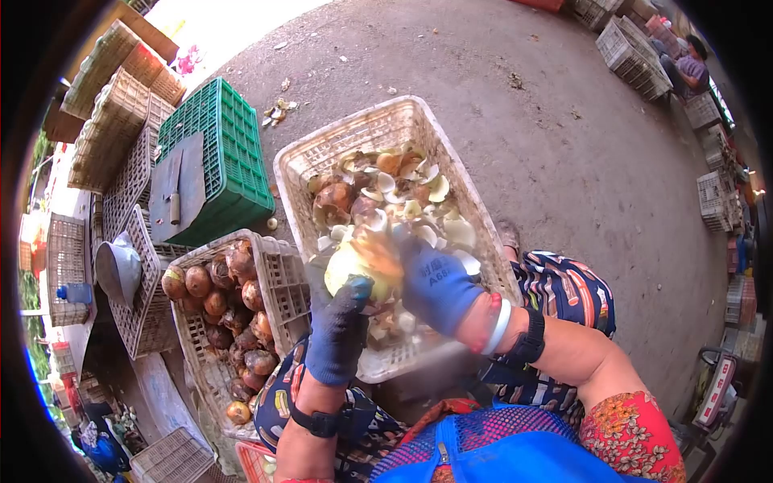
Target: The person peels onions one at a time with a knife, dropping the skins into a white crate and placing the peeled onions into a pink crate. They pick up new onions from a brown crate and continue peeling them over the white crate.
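A pale, partly peeled onion (pixel 345 272) is gripped by my left hand (pixel 341 322), which wears a blue and dark work glove. Close on the onion's right side is my right hand (pixel 439 282), in a blue glove with its fingers smeared by motion. A blurred brown piece of onion skin (pixel 382 253) shows between the hands. Both hands are over a whitish plastic crate (pixel 471 181) holding onion peels (pixel 386 183) and brown outer skins. Left of it, a second crate (pixel 283 278) holds several unpeeled onions (pixel 216 303).
An upturned green crate (pixel 233 153) bears a dark board with a knife (pixel 175 201) on it. A metal bowl (pixel 119 270) and stacked crates (pixel 113 121) stand at the left. Skin scraps (pixel 279 111) lie on the ground. A person (pixel 691 68) sits at the far right.
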`<act>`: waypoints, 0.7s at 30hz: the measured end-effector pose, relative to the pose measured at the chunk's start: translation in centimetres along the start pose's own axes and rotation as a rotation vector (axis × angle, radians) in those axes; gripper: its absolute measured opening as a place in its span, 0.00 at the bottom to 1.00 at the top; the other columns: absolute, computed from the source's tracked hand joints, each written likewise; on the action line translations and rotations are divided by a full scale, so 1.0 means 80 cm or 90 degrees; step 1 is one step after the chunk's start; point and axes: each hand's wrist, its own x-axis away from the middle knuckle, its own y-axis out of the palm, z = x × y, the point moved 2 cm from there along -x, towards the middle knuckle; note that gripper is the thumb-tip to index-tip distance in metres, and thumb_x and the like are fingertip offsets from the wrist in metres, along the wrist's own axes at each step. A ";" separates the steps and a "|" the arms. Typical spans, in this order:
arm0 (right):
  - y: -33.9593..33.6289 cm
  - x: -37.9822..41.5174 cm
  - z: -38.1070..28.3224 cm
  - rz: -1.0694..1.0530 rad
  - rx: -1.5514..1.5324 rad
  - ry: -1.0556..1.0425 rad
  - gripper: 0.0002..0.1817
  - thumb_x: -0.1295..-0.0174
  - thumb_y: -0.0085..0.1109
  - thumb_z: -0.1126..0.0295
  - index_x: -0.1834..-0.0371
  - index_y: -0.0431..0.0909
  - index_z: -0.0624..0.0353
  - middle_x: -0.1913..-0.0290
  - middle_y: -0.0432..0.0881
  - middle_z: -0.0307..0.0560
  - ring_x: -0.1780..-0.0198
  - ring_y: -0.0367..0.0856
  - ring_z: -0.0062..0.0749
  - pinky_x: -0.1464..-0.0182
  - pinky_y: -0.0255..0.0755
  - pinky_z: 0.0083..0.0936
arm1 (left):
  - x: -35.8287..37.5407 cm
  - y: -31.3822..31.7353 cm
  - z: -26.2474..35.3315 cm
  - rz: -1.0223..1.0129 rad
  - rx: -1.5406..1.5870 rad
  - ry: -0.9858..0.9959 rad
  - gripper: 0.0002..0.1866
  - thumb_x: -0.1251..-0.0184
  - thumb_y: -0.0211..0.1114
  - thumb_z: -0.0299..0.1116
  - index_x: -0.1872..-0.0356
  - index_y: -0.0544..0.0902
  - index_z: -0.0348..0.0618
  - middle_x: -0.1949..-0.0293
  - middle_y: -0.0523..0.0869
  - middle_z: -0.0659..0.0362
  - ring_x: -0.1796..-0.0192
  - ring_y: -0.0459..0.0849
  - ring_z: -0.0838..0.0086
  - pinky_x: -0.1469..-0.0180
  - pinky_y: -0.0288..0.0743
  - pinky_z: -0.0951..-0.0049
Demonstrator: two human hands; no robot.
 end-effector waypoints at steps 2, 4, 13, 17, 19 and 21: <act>0.005 0.002 0.006 0.041 0.008 -0.014 0.31 0.38 0.54 0.71 0.32 0.60 0.69 0.58 0.81 0.63 0.64 0.84 0.54 0.64 0.78 0.42 | -0.002 0.000 -0.004 -0.007 -0.020 0.019 0.38 0.39 0.70 0.44 0.31 0.64 0.43 0.37 0.74 0.52 0.34 0.75 0.60 0.32 0.71 0.55; 0.014 -0.007 0.025 -0.009 0.036 -0.035 0.34 0.39 0.57 0.69 0.30 0.58 0.69 0.57 0.81 0.63 0.63 0.84 0.54 0.63 0.79 0.41 | 0.002 0.006 0.004 -0.027 0.042 -0.037 0.38 0.39 0.69 0.44 0.30 0.65 0.43 0.36 0.74 0.53 0.34 0.75 0.60 0.31 0.70 0.54; 0.003 -0.004 0.021 -0.086 -0.211 -0.029 0.27 0.45 0.64 0.72 0.41 0.70 0.63 0.56 0.83 0.66 0.53 0.83 0.61 0.53 0.77 0.47 | 0.004 0.004 0.021 -0.046 -0.032 -0.049 0.41 0.44 0.72 0.45 0.32 0.63 0.40 0.42 0.77 0.51 0.44 0.81 0.64 0.42 0.78 0.65; -0.013 -0.012 0.022 -0.145 -0.297 -0.112 0.24 0.41 0.59 0.72 0.40 0.70 0.65 0.59 0.83 0.69 0.55 0.83 0.61 0.53 0.78 0.46 | -0.007 -0.011 0.015 -0.028 -0.063 -0.008 0.47 0.49 0.73 0.55 0.32 0.64 0.39 0.42 0.76 0.52 0.46 0.81 0.67 0.51 0.82 0.70; -0.041 -0.012 0.013 -0.213 -0.345 -0.077 0.24 0.40 0.58 0.71 0.40 0.71 0.64 0.59 0.82 0.68 0.55 0.84 0.59 0.54 0.78 0.45 | 0.002 -0.002 0.030 -0.050 -0.115 -0.033 0.50 0.51 0.72 0.59 0.31 0.65 0.38 0.41 0.76 0.51 0.44 0.80 0.67 0.48 0.80 0.68; -0.044 -0.010 0.015 -0.181 -0.279 -0.032 0.23 0.40 0.57 0.70 0.41 0.73 0.63 0.60 0.82 0.66 0.56 0.84 0.56 0.55 0.79 0.44 | 0.005 -0.004 0.037 -0.068 -0.138 -0.067 0.50 0.51 0.72 0.59 0.31 0.65 0.38 0.41 0.76 0.51 0.42 0.79 0.67 0.43 0.78 0.66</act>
